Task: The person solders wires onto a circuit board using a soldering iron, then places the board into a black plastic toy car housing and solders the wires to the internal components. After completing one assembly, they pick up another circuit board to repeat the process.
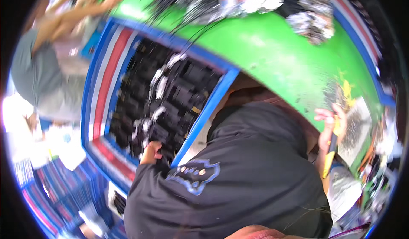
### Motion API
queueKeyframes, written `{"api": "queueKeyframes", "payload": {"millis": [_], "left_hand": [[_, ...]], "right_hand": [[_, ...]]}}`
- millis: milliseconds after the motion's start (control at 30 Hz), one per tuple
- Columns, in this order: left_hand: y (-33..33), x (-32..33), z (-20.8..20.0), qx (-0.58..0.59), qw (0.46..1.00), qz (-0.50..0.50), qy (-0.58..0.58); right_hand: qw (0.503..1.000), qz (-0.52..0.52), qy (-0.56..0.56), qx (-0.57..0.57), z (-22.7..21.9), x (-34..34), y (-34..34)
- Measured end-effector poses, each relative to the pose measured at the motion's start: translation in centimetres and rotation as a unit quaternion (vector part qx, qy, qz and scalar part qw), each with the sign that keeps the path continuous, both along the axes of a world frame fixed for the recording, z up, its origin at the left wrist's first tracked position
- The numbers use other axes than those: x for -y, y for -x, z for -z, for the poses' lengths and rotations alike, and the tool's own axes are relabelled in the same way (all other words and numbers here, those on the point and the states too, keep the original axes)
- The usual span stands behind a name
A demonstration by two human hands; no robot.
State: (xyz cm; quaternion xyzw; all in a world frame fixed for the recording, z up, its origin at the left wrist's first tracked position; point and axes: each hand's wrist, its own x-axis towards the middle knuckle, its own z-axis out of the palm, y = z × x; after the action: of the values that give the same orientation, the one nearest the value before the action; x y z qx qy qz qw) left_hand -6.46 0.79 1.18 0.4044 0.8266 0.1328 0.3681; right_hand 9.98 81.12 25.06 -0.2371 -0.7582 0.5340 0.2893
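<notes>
My left hand (152,151) reaches over the near end of a blue-rimmed bin (213,98), at the edge of the black blocky parts (183,79) piled inside. Motion smears its fingers, so whether it grips a part is unclear. Over the green tabletop's right side, my right hand (329,126) is closed around a slim yellow-and-black handled tool (330,151). Some of its fingers stick out, and the handle slants down toward my wrist. The tool's working end cannot be made out. Pale strips (159,83) lie among the black parts.
Black wires and shiny bundles (247,0) cover the far side of the green table (264,47). A grey mat (355,130) lies near my right hand. At the far left another person (47,68) reaches over the table. Striped blue crates (68,181) stand at lower left.
</notes>
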Motion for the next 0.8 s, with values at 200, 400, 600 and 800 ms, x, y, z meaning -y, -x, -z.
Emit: {"api": "queueKeyframes", "payload": {"millis": [200, 400, 600, 800], "left_hand": [[16.2, -21.9, -8.6, -0.347, 0.861, -0.369, 0.045], [21.1, -58.9, -25.5, -0.289, 0.887, -0.172, -0.317], [18.9, -82.6, -28.8, -0.297, 0.850, 0.113, -0.420], [21.4, -86.5, -27.4, -0.281, 0.863, 0.214, -0.361]], "right_hand": [[0.997, 0.045, -0.016, -0.057, -0.9, -5.6, -1.9], [0.998, 0.021, 0.036, -0.047, -0.1, -8.1, 0.4], [0.997, 0.003, 0.053, -0.049, 0.4, -9.9, 1.2], [0.997, 0.010, 0.056, -0.044, 0.2, -11.4, 0.6]]}}
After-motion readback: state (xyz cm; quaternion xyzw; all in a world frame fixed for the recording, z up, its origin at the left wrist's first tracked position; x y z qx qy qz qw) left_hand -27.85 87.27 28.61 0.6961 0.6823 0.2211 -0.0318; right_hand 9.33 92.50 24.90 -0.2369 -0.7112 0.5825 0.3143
